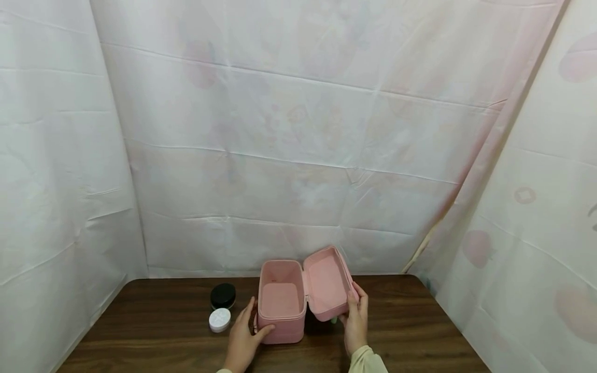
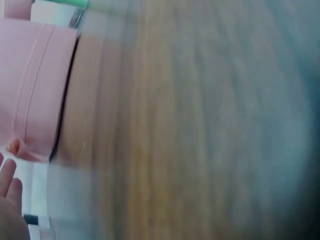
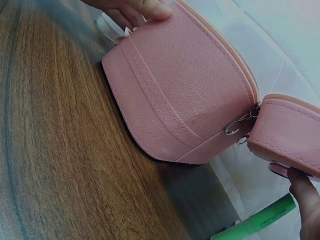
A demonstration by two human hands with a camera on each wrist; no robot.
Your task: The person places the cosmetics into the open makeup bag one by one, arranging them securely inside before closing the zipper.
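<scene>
- Desk point(image 1: 168, 331), left of the action: a round black-topped jar point(image 1: 223, 296) sits farther back, with a white jar point(image 1: 219, 319) just nearer. Neither one's in a grip.
- Left hand point(image 1: 244, 336) is between the white jar and the pink case point(image 1: 286, 334). Its grip is hooked on the near left corner: fingers along the left wall, thumb laid across the near face (right wrist view shows it best).
- That pink case stands upright in the middle, open, mouth up. Looks to me like its long axis runs near to far, so the left hand has it by a long side.
- Hinge point(image 1: 306, 285) is on the right wall, also running near to far. Imo that line is the relation that matters: the left hand is across the case from it. Silver zipper pulls point(image 3: 233, 128) hang at its near end.
- Lid point(image 1: 328, 282) leans out right of the hinge, tilted, inside showing.
- Green tube point(image 3: 265, 220) pokes out under the lid's near edge; can't tell if they touch.
- Right hand point(image 1: 356, 321) is the nearer one to the lid, grip pinching its near right corner, well out from the hinge.
</scene>
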